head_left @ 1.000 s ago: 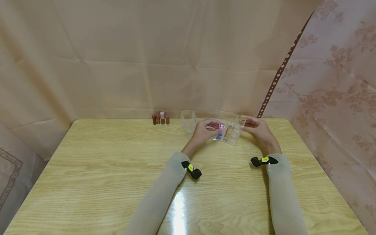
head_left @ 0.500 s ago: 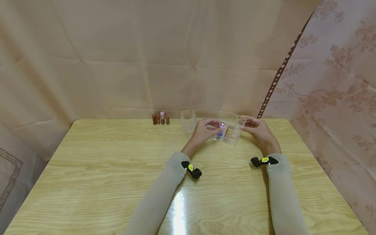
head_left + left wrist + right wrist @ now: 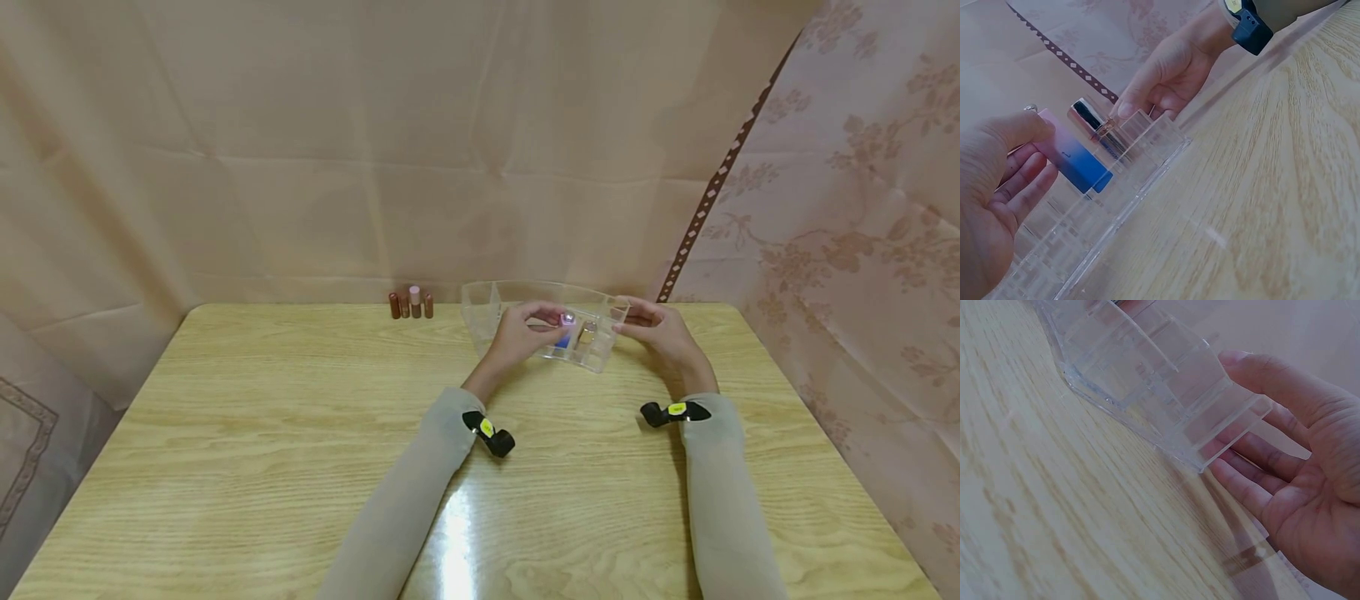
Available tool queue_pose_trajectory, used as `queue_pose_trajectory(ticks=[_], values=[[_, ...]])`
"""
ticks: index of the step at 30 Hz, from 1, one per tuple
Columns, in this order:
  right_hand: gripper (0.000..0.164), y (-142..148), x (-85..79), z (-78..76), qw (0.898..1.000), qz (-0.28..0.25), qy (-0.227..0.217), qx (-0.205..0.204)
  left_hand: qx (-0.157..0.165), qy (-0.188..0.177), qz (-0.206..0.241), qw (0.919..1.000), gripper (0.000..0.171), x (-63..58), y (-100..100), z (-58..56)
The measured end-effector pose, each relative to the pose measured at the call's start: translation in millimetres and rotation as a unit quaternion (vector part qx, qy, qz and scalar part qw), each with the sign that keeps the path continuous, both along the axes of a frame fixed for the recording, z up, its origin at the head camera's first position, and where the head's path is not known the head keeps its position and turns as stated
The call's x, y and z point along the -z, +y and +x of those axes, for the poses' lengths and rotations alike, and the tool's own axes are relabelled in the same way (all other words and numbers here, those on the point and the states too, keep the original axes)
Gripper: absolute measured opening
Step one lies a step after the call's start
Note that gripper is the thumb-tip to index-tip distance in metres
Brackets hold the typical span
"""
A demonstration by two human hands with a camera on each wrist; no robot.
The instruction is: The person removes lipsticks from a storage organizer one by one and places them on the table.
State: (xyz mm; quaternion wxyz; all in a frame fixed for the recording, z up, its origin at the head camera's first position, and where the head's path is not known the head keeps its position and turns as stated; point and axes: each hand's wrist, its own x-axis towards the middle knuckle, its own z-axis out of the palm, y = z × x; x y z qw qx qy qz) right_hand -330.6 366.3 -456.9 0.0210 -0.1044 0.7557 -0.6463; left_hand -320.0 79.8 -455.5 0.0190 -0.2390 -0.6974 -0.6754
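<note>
Toward the back of the table stands a clear plastic makeup organizer (image 3: pixel 482 315) with several compartments. My left hand (image 3: pixel 517 336) pinches a lipstick tube (image 3: pixel 1072 153) between thumb and fingers; it fades from pink to blue and has a shiny, silvery end. The tube leans, its blue end at the edge of a front compartment. Right beside it, a gold and dark lipstick (image 3: pixel 1094 122) sits in another compartment. My right hand (image 3: pixel 663 329) grips the organizer's right end, thumb at the upper edge and fingers around the side wall, as the right wrist view shows.
Several small lip tubes stand in a row at the table's back edge, left of the organizer: dark red ones (image 3: pixel 394 306) and a taller one with a pink cap (image 3: pixel 415 302). A beige curtain (image 3: pixel 337 167) hangs close behind the wooden table (image 3: pixel 300 433).
The pink-and-blue lipstick tube has shifted very slightly up and to the right in my left hand. My right hand and the organizer stay where they were.
</note>
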Motion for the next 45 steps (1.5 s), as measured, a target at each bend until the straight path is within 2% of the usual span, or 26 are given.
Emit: queue_pose_trajectory(ticks=[25,32,40,45], values=[[0.053,-2.8,-1.7,1.3,1.000,0.007,-0.003,0.004,0.005,0.003,0.012,0.9999,0.029,-9.0,-4.6,2.6],[0.055,-2.9,-1.6,1.8,1.000,-0.020,-0.001,-0.009,0.007,0.001,0.023,0.9997,0.028,-11.1,-7.9,-0.4],[0.056,-1.5,-3.3,3.7,1.000,0.022,-0.004,0.001,0.025,-0.011,0.031,0.9991,0.030,-16.5,-15.8,-2.5],[0.057,-1.8,-2.8,3.0,1.000,0.016,-0.011,0.002,0.038,-0.008,0.017,0.9991,0.030,-19.9,-21.8,-3.9]])
